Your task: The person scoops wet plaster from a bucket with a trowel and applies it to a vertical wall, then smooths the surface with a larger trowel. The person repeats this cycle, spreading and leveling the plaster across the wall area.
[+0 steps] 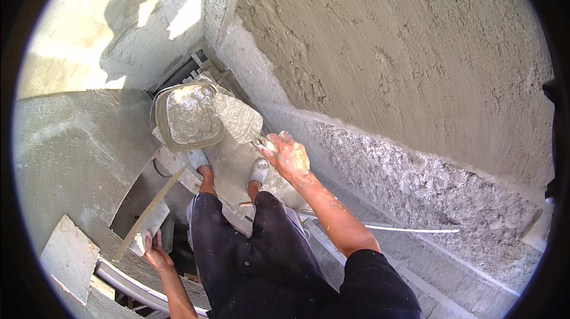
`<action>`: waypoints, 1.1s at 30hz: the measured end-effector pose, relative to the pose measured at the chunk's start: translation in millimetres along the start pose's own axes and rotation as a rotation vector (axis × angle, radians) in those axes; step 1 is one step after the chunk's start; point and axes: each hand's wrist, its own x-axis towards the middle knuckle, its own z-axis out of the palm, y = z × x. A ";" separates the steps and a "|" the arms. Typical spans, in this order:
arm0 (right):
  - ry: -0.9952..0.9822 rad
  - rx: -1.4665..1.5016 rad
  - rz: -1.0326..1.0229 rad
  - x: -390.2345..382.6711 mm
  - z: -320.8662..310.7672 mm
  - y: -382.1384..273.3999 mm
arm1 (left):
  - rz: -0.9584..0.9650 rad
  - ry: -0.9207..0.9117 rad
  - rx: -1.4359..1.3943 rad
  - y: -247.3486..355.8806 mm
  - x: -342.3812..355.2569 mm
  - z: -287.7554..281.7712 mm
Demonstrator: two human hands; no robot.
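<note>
My right hand [288,156] grips the handle of a trowel [237,118], whose blade is heaped with wet grey mortar and sits at the right rim of a bucket [172,143]. Grey mortar [191,116] fills much of the bucket. At lower left, my left hand [159,252] holds a pale, flat board [152,222] by its lower end. A long narrow strip of wood [148,212] lies across that board, close to my fingers.
My feet stand on a dusty platform [228,173] beside an opening [127,212] on the left. A freshly rendered wall [392,52] rises at right above a rough band. A sunlit wall [71,28] stands upper left, and a loose panel [68,258] lies lower left.
</note>
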 end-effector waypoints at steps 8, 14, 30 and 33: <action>-0.100 0.215 -0.516 -68.6 -133.3 72.5 | 0.037 0.044 0.016 -14.2 -91.2 25.0; -0.555 1.050 0.289 -39.4 -205.7 128.3 | 0.059 0.019 -0.014 -27.6 -130.8 20.7; -0.285 0.057 0.030 0.9 22.2 41.3 | 0.048 0.075 -0.102 -11.2 -90.8 23.4; -0.506 -0.003 0.084 51.6 141.1 5.3 | 0.057 0.168 -0.104 -15.1 -69.5 10.0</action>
